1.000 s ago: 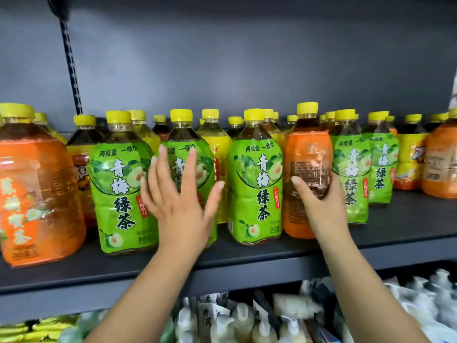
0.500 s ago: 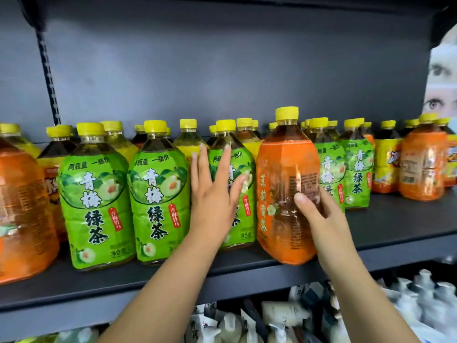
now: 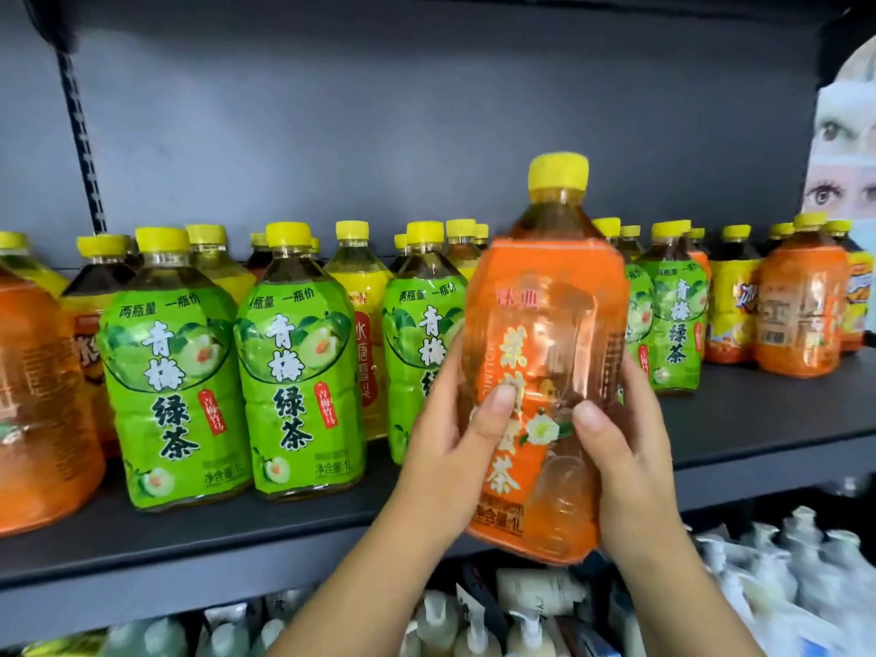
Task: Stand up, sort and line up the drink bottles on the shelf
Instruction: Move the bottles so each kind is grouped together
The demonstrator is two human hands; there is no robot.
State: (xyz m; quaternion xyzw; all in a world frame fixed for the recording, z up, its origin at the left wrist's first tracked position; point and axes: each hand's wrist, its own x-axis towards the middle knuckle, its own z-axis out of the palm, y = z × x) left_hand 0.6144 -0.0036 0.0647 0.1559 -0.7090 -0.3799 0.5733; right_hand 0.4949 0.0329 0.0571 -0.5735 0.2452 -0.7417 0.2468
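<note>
Orange-label bottle [image 3: 545, 372], held off the shelf [image 3: 758, 419] in two hands, centre-right of view.

Long axis near upright, yellow cap toward 12 o'clock with a slight lean to 1 o'clock, base toward 6 o'clock and in front of the shelf's front edge; printed label faces the camera. Left hand [image 3: 450, 448] grips the 9 o'clock side, thumb across the label; right hand [image 3: 630, 448] grips the 3 o'clock side, thumb likewise in front. Remaining fingers are hidden behind the bottle. Green-label bottles [image 3: 175, 372] stand upright at 9 o'clock; one is partly covered by the left hand. Orange bottle at far 9 o'clock [image 3: 42, 395] is cut off by the frame. Rear-row labels are mostly hidden; the lower-shelf goods [image 3: 521, 623] are blurred.
</note>
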